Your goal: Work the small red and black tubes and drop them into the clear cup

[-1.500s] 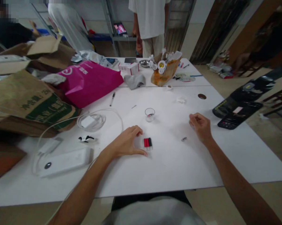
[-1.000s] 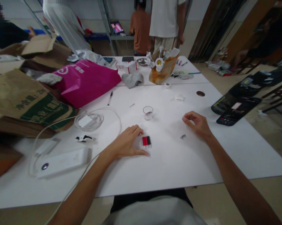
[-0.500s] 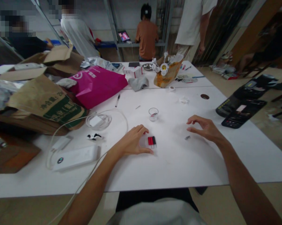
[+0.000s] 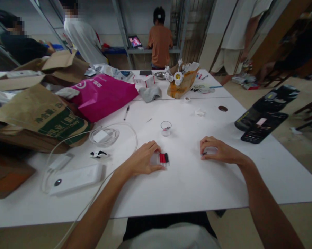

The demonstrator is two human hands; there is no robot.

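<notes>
Left hand [image 4: 144, 159] grasps a clear holder of red and black cylinders [image 4: 163, 158] between thumb and fingers, on the white surface [image 4: 181, 188]. Right hand [image 4: 223, 152] curls its fingertips at a small dark piece [image 4: 204, 153]; whether it grips I cannot tell. Beyond stands a clear cup [image 4: 166, 131]; farther right, a phone [image 4: 265, 128] leans beside a dark bottle [image 4: 267, 103].

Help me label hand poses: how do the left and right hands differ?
The left hand spreads thumb and fingers wide beside red and black cylinders; the right hand has fingertips closer together at a small dark piece. The left hand points rightward; the right hand, leftward. Both are bare.
</notes>
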